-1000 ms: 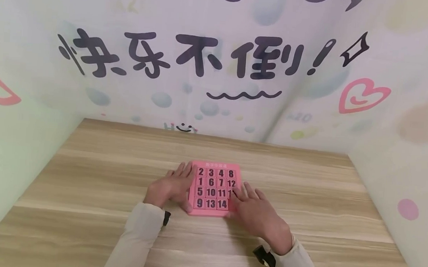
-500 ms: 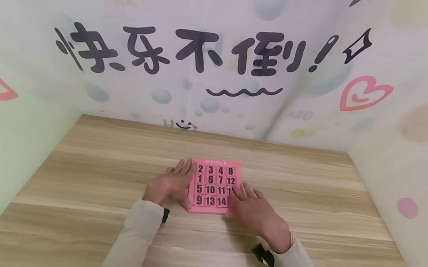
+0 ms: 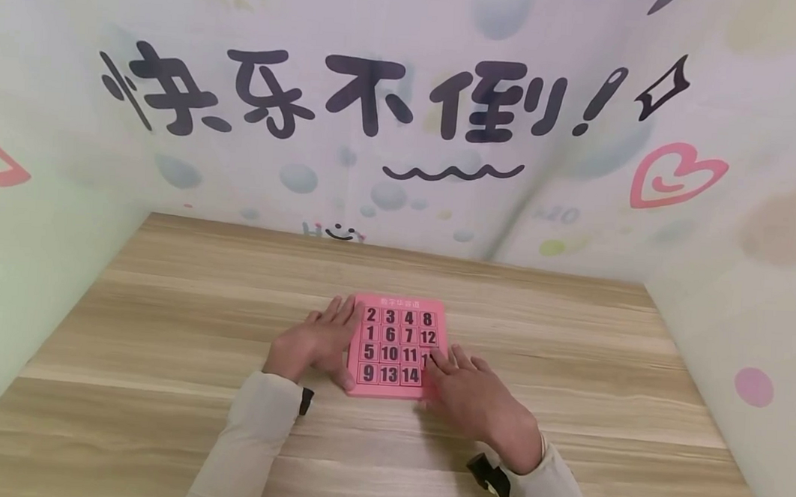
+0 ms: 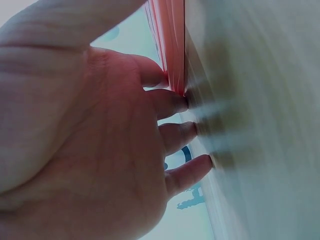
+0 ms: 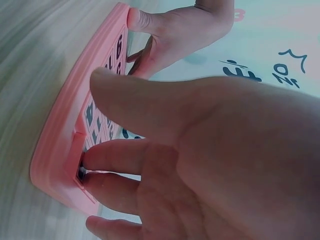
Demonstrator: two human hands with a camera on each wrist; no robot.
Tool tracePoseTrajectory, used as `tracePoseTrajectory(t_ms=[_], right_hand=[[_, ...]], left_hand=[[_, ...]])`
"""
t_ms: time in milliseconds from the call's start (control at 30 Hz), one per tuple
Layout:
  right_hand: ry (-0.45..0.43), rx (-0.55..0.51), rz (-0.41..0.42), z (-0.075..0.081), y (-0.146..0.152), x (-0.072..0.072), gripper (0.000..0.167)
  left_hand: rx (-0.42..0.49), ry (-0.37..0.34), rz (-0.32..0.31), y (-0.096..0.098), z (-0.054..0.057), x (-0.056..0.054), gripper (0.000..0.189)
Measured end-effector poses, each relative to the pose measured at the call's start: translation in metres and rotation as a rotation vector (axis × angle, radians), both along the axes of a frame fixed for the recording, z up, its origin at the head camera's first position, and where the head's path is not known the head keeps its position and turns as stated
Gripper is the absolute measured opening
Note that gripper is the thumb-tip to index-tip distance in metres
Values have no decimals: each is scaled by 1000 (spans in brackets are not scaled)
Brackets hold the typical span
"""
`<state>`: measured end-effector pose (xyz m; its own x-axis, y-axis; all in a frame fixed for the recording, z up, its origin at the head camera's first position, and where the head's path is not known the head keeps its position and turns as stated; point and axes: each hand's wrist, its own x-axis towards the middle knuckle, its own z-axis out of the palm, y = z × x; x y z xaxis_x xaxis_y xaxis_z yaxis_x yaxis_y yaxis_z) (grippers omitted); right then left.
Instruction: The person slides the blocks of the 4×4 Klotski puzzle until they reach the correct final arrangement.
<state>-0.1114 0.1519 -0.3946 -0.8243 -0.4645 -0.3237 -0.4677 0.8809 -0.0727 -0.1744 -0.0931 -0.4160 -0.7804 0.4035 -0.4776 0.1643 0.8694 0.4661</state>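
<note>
A pink sliding number puzzle point(image 3: 385, 391) lies flat on the wooden table, its black-numbered tiles facing up. My left hand point(image 3: 315, 342) rests along its left edge, thumb at the near corner and fingers spread up the side. In the left wrist view the fingertips point(image 4: 188, 129) of that hand touch the tabletop beside the pink edge. My right hand point(image 3: 478, 399) reaches over the lower right corner. Its fingertips point(image 5: 92, 155) press on a tile point(image 3: 427, 359) under the 12, whose number they partly cover. The bottom right slot is hidden by this hand.
The wood-grain table point(image 3: 165, 304) extends around the puzzle. A printed cloth backdrop point(image 3: 347, 186) with large black characters stands behind it, and pale walls close in both sides. Both forearms are in light sleeves, with a black wrist device point(image 3: 489, 476) on the right one.
The tile under my right fingertips has slid slightly toward me, widening the gap below the 12. My left hand stays at the puzzle's edge. The head view has shifted a little.
</note>
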Motion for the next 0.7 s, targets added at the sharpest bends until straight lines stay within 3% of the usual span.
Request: tracePoseTrajectory(t_ms=[700], right_hand=[[-28,28,1,5,1,7,66]], left_hand=[[-5,4,-10,1,-1,1,127]])
